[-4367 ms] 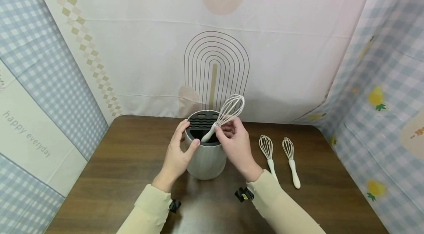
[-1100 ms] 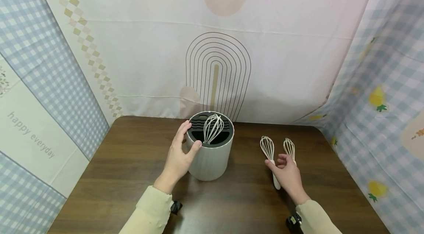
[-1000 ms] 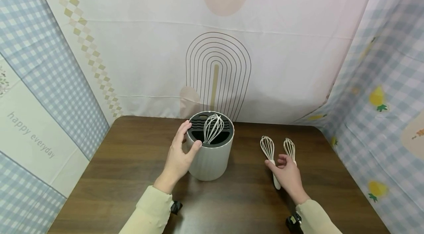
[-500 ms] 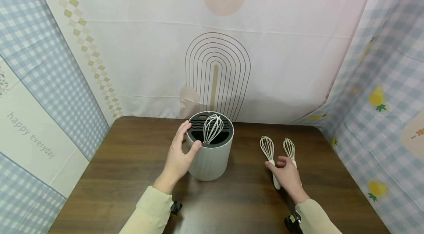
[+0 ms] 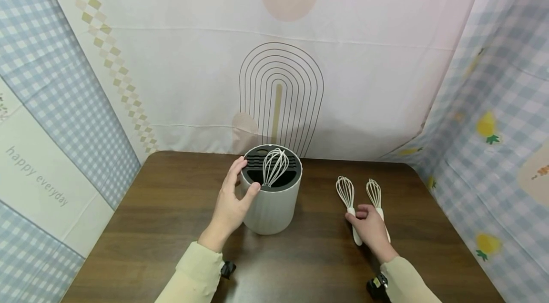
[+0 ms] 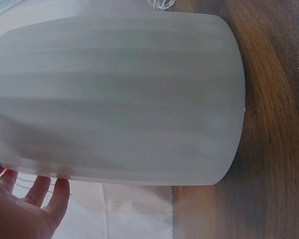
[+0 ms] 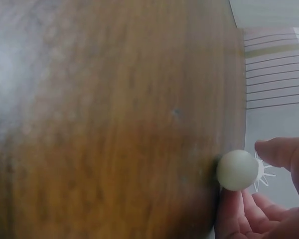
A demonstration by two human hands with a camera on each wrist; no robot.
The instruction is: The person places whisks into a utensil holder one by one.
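A light grey utensil holder (image 5: 270, 212) with a black slotted top stands on the table. One white whisk (image 5: 276, 167) is in its wide front opening, wires up and handle hidden inside. My left hand (image 5: 229, 205) grips the holder's left side, thumb near the front rim; its fingertips touch the wall in the left wrist view. Two more whisks lie to the right. My right hand (image 5: 371, 227) holds the handle of the nearer whisk (image 5: 345, 191) between thumb and fingers; the handle's round end shows in the right wrist view. The farther whisk (image 5: 374, 192) lies beside it, its handle partly covered by the hand.
The brown wooden table (image 5: 171, 227) has rounded back corners. A white printed cloth (image 5: 193, 79) hangs behind it, with blue checked cloth at both sides. Each wrist wears a small black camera.
Earlier my right hand held a whisk tilted over the holder; that whisk now stands inside. The right hand has moved right to another whisk, then slid slightly down. My left hand stays put.
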